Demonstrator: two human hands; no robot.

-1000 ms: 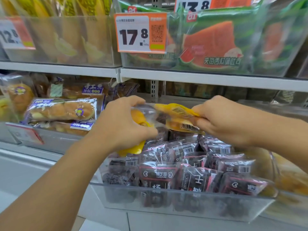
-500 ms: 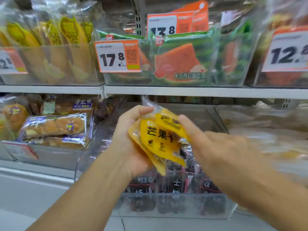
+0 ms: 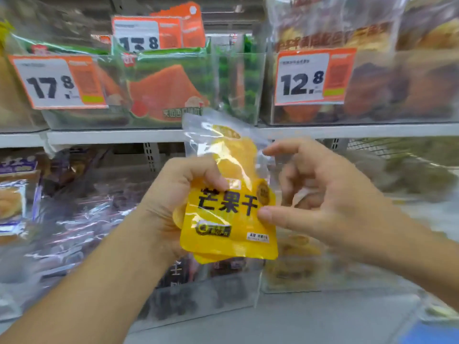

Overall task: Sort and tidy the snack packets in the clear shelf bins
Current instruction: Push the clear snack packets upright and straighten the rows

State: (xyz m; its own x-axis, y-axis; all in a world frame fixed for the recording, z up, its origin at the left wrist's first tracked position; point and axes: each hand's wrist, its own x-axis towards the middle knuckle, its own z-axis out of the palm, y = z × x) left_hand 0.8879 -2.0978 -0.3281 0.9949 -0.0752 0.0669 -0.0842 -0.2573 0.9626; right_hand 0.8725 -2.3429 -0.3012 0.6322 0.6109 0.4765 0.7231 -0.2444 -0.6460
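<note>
Behind yellow packets [image 3: 227, 219] in left hand [image 3: 171, 202], dark packets [image 3: 173, 274] blurred, half-hidden.

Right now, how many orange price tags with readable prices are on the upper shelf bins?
3: the 17.8 tag at left, the 13.8 tag behind at centre, the 12.8 tag at right. Others may lie outside the frame.

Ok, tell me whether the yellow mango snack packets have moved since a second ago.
Yes. The yellow mango snack packets rose from just above the clear bin of dark packets, turning upright in the left hand.
</note>
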